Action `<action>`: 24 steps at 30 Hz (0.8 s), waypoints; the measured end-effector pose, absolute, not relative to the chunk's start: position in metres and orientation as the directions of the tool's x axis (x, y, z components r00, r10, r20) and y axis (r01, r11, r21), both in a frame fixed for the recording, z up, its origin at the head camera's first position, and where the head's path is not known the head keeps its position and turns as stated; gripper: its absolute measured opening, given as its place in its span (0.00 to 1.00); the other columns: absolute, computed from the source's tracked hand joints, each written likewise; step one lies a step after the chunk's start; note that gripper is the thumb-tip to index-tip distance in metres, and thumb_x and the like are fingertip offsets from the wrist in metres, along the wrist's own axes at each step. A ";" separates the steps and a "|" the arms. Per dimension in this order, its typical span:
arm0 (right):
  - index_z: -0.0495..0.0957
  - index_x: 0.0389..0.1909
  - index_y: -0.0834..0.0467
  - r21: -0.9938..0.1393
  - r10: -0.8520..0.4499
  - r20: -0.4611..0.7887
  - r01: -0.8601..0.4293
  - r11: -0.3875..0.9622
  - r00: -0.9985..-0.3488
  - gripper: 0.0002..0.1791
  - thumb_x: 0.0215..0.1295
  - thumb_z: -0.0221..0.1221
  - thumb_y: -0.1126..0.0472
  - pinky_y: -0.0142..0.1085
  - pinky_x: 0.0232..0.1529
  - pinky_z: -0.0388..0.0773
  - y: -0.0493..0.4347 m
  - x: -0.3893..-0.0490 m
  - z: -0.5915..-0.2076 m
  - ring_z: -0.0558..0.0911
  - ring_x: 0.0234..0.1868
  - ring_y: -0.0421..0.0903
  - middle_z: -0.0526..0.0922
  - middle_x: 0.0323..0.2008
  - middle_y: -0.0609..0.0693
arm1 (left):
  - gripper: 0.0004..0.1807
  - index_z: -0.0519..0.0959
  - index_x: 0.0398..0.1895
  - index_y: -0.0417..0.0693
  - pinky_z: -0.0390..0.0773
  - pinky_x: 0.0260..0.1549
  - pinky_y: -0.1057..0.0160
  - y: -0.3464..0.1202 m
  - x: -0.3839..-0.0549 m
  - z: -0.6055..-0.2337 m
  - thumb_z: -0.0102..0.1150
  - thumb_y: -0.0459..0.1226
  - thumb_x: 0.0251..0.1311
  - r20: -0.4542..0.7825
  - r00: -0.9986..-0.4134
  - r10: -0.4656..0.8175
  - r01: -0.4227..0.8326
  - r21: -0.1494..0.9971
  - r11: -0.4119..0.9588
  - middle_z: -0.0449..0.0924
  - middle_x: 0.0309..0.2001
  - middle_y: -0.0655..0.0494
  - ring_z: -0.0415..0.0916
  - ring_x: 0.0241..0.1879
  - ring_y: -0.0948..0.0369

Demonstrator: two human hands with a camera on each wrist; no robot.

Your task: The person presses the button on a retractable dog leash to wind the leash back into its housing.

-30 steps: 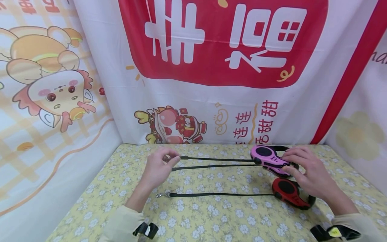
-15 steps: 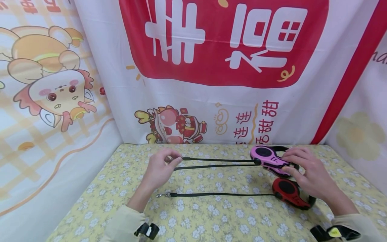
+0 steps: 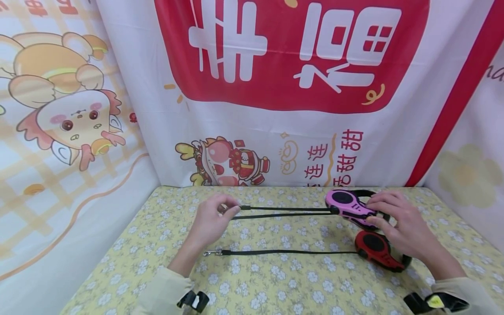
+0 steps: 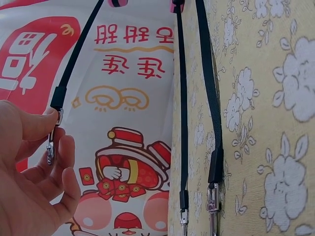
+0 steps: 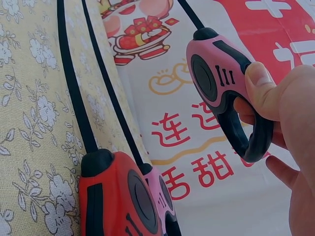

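My right hand (image 3: 397, 223) grips the handle of a pink and black retractable dog leash (image 5: 226, 78), raised off the table. Between thumb and forefinger, my left hand (image 3: 210, 218) pinches that leash's metal snap hook (image 4: 50, 147). Its black strap (image 3: 291, 209) stretches between the two hands. Under the raised leash lies a second pink leash (image 5: 158, 189), mostly hidden in the head view, with its strap (image 3: 281, 215) drawn out to the left. Nearer the person, a red retractable leash (image 3: 376, 249) lies with its strap (image 3: 287, 252) and snap hook (image 3: 212, 253) laid out leftward.
The table is covered by a yellow floral cloth (image 3: 275, 284). A printed white and red hanging cloth (image 3: 283, 105) stands right behind the table's back edge. More printed cloth (image 3: 67, 210) hangs along the left side.
My left hand has shifted slightly to the right with the snap hook, and the span of strap between the hands is a little shorter. My right hand has hardly moved.
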State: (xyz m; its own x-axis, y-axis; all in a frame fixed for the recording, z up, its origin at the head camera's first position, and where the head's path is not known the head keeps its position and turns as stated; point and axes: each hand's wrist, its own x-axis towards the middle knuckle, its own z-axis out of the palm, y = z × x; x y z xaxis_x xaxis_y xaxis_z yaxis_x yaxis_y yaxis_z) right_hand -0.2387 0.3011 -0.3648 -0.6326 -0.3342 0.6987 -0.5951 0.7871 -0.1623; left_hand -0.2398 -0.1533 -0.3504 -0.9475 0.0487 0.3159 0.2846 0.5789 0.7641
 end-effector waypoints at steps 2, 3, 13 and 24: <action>0.88 0.39 0.54 -0.159 -0.337 0.700 -0.597 0.786 -0.630 0.16 0.50 0.78 0.69 0.29 0.57 0.63 0.300 -0.238 -0.364 0.74 0.55 0.49 0.86 0.46 0.52 | 0.03 0.87 0.43 0.57 0.80 0.46 0.59 -0.153 -0.240 -0.351 0.68 0.38 0.70 0.316 -0.948 0.049 0.284 0.763 0.581 0.85 0.43 0.60 0.79 0.42 0.60; 0.88 0.39 0.54 -0.157 -0.338 0.700 -0.598 0.786 -0.629 0.16 0.50 0.78 0.69 0.30 0.57 0.63 0.300 -0.238 -0.364 0.74 0.55 0.49 0.86 0.46 0.52 | 0.03 0.87 0.43 0.57 0.80 0.45 0.59 -0.152 -0.240 -0.351 0.68 0.38 0.70 0.317 -0.947 0.050 0.285 0.761 0.582 0.85 0.43 0.60 0.79 0.42 0.61; 0.88 0.39 0.54 -0.164 -0.335 0.695 -0.594 0.788 -0.636 0.16 0.50 0.78 0.69 0.27 0.58 0.63 0.300 -0.239 -0.365 0.74 0.55 0.48 0.86 0.46 0.52 | 0.03 0.86 0.42 0.58 0.81 0.42 0.60 -0.149 -0.237 -0.350 0.68 0.38 0.71 0.300 -0.952 0.052 0.275 0.772 0.573 0.85 0.42 0.60 0.79 0.40 0.60; 0.88 0.40 0.55 -0.158 -0.340 0.682 -0.584 0.796 -0.647 0.15 0.50 0.78 0.68 0.46 0.52 0.69 0.299 -0.238 -0.364 0.74 0.55 0.51 0.86 0.47 0.53 | 0.04 0.86 0.41 0.60 0.81 0.45 0.60 -0.147 -0.238 -0.353 0.69 0.38 0.69 0.325 -0.943 0.073 0.304 0.751 0.586 0.85 0.42 0.63 0.79 0.41 0.62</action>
